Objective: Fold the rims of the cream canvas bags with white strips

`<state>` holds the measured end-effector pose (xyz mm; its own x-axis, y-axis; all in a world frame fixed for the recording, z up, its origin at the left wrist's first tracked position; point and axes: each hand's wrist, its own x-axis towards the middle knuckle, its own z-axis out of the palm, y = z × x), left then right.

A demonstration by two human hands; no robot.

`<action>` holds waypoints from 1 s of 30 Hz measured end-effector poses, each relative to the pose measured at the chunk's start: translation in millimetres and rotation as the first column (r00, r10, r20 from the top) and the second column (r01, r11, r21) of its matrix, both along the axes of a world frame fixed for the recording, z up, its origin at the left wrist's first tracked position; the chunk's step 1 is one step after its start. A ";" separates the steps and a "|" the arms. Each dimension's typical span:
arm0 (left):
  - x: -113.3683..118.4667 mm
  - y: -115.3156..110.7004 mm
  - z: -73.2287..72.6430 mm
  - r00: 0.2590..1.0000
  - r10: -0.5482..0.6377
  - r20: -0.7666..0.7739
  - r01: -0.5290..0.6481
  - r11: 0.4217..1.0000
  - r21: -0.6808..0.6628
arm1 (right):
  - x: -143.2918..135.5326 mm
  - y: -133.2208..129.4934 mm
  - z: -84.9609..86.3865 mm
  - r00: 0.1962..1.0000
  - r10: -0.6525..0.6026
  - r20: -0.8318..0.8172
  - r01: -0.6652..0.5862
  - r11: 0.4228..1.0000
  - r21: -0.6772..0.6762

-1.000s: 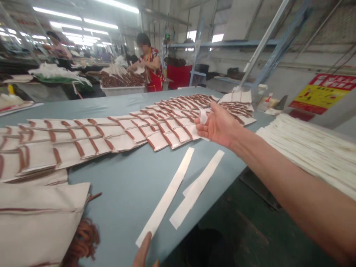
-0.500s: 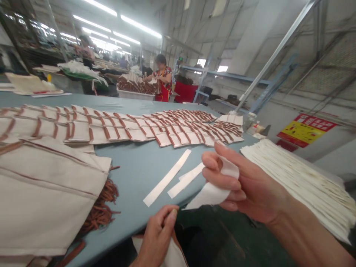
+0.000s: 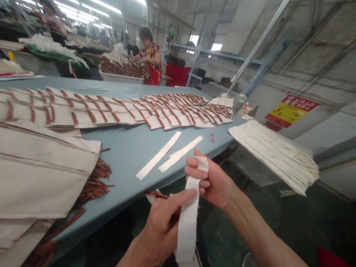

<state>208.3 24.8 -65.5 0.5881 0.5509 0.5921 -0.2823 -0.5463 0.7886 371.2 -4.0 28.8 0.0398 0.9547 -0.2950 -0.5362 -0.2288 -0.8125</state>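
Note:
A white cloth strip (image 3: 188, 226) is looped through the fingers of my right hand (image 3: 215, 181), which is closed on its upper end. The rest of the strip hangs down in front of me. My left hand (image 3: 160, 220) presses its thumb on the strip just below the right fingers. That same hand is closed on a brown-edged cream cloth piece (image 3: 151, 197), mostly hidden behind the hand and strip. Beyond my hands, a white strip (image 3: 159, 155) lies on the blue-grey table (image 3: 119, 163), beside overlapping strips (image 3: 182, 153).
Rows of brown-trimmed cream pieces (image 3: 128, 113) cross the table. At left lies a cream fabric stack (image 3: 41, 174) with brown cords (image 3: 97, 181). A white cloth pile (image 3: 274, 155) stands right. A small pink object (image 3: 212, 137) lies near the edge. Behind, a person (image 3: 150, 55) works at a bin.
My right hand has moved down and left, bringing the strip against my left hand. The left thumb now lies on the strip. The view has shifted, and the pink object has come into sight.

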 end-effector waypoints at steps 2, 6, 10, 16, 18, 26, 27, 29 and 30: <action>-6.9 -1.0 6.5 1.000 -0.005 0.006 0.005 1.000 -0.019 | 0.2 -2.3 -19.5 0.999 -0.029 0.032 0.030 0.999 -0.031; -21.7 2.0 11.9 0.992 -0.031 -0.120 0.002 0.973 -0.232 | 8.9 -13.9 -63.8 0.979 -0.137 0.152 0.147 0.988 -0.055; -31.9 3.5 1.9 0.971 -0.002 -0.237 -0.118 0.863 -0.490 | 24.1 -37.9 -101.3 0.854 -0.319 0.412 0.362 0.932 -0.028; -31.3 0.8 -6.7 0.946 -0.046 -0.321 -0.187 0.731 -0.656 | 2.5 -68.0 -100.1 0.417 -0.358 0.836 0.317 0.919 0.235; -29.8 0.5 -4.8 0.942 -0.076 -0.327 -0.178 0.713 -0.678 | -11.6 -66.1 -92.0 0.138 -0.422 0.896 0.028 0.906 0.422; -30.3 2.9 -3.1 0.950 -0.138 -0.279 -0.083 0.752 -0.654 | -24.7 -37.2 -77.9 -0.069 -0.640 0.765 -0.558 0.660 0.503; -30.7 3.1 -3.7 0.952 -0.138 -0.271 -0.075 0.757 -0.649 | -23.8 -34.9 -77.0 -0.037 -0.635 0.771 -0.590 0.637 0.496; -30.9 3.2 -4.5 0.956 -0.137 -0.259 -0.064 0.766 -0.640 | -22.5 -31.2 -75.1 0.044 -0.619 0.784 -0.609 0.605 0.512; -30.7 3.2 -4.4 0.958 -0.134 -0.255 -0.061 0.770 -0.635 | -22.4 -29.7 -74.4 0.091 -0.611 0.786 -0.600 0.596 0.533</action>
